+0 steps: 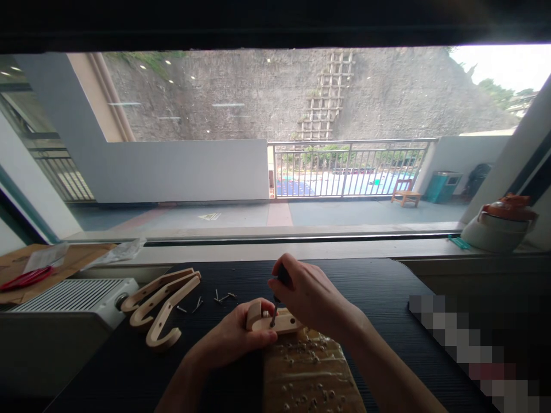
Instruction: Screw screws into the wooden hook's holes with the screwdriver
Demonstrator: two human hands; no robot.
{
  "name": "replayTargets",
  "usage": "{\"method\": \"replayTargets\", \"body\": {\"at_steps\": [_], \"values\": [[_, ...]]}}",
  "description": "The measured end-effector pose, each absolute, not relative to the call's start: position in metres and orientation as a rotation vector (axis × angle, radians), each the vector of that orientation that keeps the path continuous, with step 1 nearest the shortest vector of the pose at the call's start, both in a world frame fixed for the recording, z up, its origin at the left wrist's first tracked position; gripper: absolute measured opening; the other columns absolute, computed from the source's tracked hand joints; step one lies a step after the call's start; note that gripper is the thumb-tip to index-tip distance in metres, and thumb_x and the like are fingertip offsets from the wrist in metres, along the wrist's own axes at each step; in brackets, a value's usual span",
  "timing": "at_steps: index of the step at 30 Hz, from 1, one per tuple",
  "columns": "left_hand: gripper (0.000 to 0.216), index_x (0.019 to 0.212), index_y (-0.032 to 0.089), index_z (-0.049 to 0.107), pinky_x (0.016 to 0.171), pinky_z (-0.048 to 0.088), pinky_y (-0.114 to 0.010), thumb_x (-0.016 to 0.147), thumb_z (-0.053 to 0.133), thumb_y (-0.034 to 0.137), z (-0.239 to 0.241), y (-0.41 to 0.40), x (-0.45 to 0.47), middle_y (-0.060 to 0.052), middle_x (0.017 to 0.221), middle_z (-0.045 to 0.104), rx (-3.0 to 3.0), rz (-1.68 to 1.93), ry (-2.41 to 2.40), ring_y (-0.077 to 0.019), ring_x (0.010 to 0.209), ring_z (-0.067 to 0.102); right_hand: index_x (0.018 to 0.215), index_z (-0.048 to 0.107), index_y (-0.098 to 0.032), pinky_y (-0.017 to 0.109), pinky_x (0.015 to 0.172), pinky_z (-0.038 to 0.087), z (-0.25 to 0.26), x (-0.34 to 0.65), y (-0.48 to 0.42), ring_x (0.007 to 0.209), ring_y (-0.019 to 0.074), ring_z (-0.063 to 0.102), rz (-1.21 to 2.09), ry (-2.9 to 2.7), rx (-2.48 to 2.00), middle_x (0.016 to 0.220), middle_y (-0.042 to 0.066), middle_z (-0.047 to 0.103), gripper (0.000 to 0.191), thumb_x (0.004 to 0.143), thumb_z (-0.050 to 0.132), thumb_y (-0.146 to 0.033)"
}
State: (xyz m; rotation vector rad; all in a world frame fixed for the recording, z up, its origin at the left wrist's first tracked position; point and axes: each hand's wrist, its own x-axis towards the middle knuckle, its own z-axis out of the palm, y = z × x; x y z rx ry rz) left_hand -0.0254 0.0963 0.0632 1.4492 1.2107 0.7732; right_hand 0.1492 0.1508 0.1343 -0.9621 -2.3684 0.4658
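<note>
My left hand (241, 330) is closed round the curled end of a pale wooden hook (282, 324), steadying it on a board (312, 373) pitted with many holes and wrapped in what looks like clear tape. My right hand (303, 287) grips the dark handle of a screwdriver (282, 275) from above. The screwdriver's shaft slopes down to a hole in the hook's flat side, near my left thumb. Whether a screw sits under the tip is hard to make out. Several loose screws (224, 297) lie on the black table to the left, beside three more wooden hooks (161, 312).
The dark table (379, 281) stands against a window sill (241, 252). At left are a white radiator (81, 295), cardboard (81, 252), plastic bags and red-handled scissors (28, 279). A pot-like container with an orange top (499, 226) sits on the sill at right. One area at lower right is pixelated.
</note>
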Motion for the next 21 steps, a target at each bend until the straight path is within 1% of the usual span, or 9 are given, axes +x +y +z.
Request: {"method": "replayTargets", "body": {"at_steps": [2, 4, 8, 11, 13, 16, 17, 19, 21], "values": [[0.030, 0.098, 0.017, 0.053, 0.059, 0.030, -0.020, 0.072, 0.063, 0.027, 0.063, 0.097, -0.026, 0.005, 0.072, 0.041, 1.451, 0.775, 1.211, -0.0099, 0.066, 0.034, 0.097, 0.049, -0.020, 0.023, 0.054, 0.029, 0.135, 0.148, 0.148, 0.059, 0.0108, 0.047, 0.439, -2.371, -0.955, 0.068, -0.002, 0.058, 0.016, 0.084, 0.047, -0.029], [0.030, 0.097, 0.017, 0.053, 0.059, 0.030, -0.020, 0.072, 0.064, 0.028, 0.063, 0.097, -0.025, 0.005, 0.072, 0.042, 1.452, 0.772, 1.215, -0.0098, 0.066, 0.034, 0.099, 0.049, -0.021, 0.023, 0.054, 0.029, 0.135, 0.147, 0.148, 0.059, 0.0106, 0.047, 0.392, -2.385, -0.932, 0.069, -0.002, 0.058, 0.016, 0.085, 0.046, -0.027], [0.030, 0.097, 0.016, 0.053, 0.059, 0.031, -0.020, 0.071, 0.064, 0.027, 0.065, 0.097, -0.025, 0.005, 0.073, 0.043, 1.459, 0.763, 1.231, -0.0100, 0.066, 0.035, 0.088, 0.051, -0.020, 0.024, 0.053, 0.028, 0.135, 0.148, 0.150, 0.058, 0.0114, 0.049, 0.282, -2.409, -0.982, 0.068, -0.001, 0.060, 0.012, 0.086, 0.045, -0.030], [0.030, 0.098, 0.016, 0.054, 0.059, 0.031, -0.020, 0.071, 0.063, 0.027, 0.066, 0.096, -0.025, 0.004, 0.073, 0.044, 1.463, 0.754, 1.239, -0.0101, 0.066, 0.035, 0.088, 0.053, -0.018, 0.025, 0.053, 0.029, 0.135, 0.147, 0.150, 0.058, 0.0134, 0.052, 0.238, -2.399, -1.064, 0.066, 0.000, 0.061, 0.016, 0.086, 0.047, -0.033], [0.030, 0.097, 0.016, 0.054, 0.059, 0.031, -0.020, 0.071, 0.063, 0.028, 0.066, 0.096, -0.025, 0.004, 0.073, 0.044, 1.460, 0.759, 1.233, -0.0101, 0.066, 0.035, 0.093, 0.054, -0.018, 0.025, 0.056, 0.032, 0.137, 0.147, 0.148, 0.063, 0.0141, 0.054, 0.252, -2.406, -1.014, 0.074, 0.002, 0.063, 0.017, 0.085, 0.047, -0.031], [0.026, 0.092, 0.016, 0.054, 0.060, 0.031, -0.020, 0.071, 0.063, 0.029, 0.066, 0.095, -0.024, 0.004, 0.073, 0.045, 1.450, 0.781, 1.193, -0.0104, 0.066, 0.035, 0.106, 0.054, -0.019, 0.025, 0.065, 0.036, 0.142, 0.149, 0.142, 0.081, 0.0148, 0.056, 0.351, -2.450, -0.782, 0.095, 0.005, 0.064, 0.023, 0.085, 0.046, -0.023], [0.025, 0.090, 0.016, 0.054, 0.060, 0.031, -0.020, 0.071, 0.063, 0.029, 0.066, 0.095, -0.024, 0.004, 0.073, 0.045, 1.448, 0.787, 1.181, -0.0105, 0.067, 0.036, 0.111, 0.052, -0.020, 0.025, 0.068, 0.037, 0.144, 0.150, 0.141, 0.086, 0.0149, 0.055, 0.387, -2.463, -0.715, 0.098, 0.005, 0.063, 0.026, 0.086, 0.044, -0.020], [0.024, 0.089, 0.016, 0.054, 0.060, 0.031, -0.021, 0.071, 0.063, 0.029, 0.066, 0.095, -0.024, 0.004, 0.073, 0.045, 1.450, 0.790, 1.178, -0.0106, 0.067, 0.036, 0.117, 0.050, -0.022, 0.025, 0.069, 0.037, 0.146, 0.151, 0.139, 0.086, 0.0150, 0.056, 0.435, -2.480, -0.665, 0.098, 0.005, 0.064, 0.031, 0.087, 0.042, -0.019], [0.024, 0.091, 0.016, 0.053, 0.060, 0.031, -0.021, 0.071, 0.063, 0.028, 0.066, 0.095, -0.024, 0.005, 0.072, 0.044, 1.449, 0.783, 1.178, -0.0104, 0.066, 0.035, 0.117, 0.050, -0.022, 0.025, 0.066, 0.037, 0.145, 0.151, 0.140, 0.079, 0.0144, 0.057, 0.447, -2.479, -0.694, 0.095, 0.005, 0.064, 0.031, 0.087, 0.044, -0.021]]}}
